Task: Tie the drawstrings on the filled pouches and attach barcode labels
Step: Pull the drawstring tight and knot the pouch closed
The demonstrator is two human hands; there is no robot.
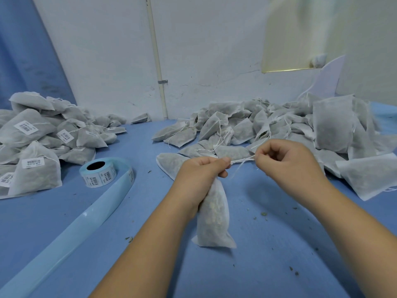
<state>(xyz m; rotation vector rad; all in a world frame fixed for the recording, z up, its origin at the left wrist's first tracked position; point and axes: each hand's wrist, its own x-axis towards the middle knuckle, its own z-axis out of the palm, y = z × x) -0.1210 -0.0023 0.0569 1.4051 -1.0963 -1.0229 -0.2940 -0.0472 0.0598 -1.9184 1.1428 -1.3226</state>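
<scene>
head cam | faces forward-down | close over blue table [64, 211] | single view

Even, diffuse indoor light, fairly bright, cool blue-grey cast; no hard glare; soft shadow on blue table [268, 244] beneath right hand [285, 160], fainter one under hanging pouch [212, 220]; wide-angle distortion strong: white pipe [156, 61] on wall leans, blue panel [23, 50] at left edge bows; pale yellow board [300, 33] top right smeared by motion blur; pouch heaps at far sides slightly soft; centre sharp, barcode roll [98, 174] print legible as bars only
</scene>
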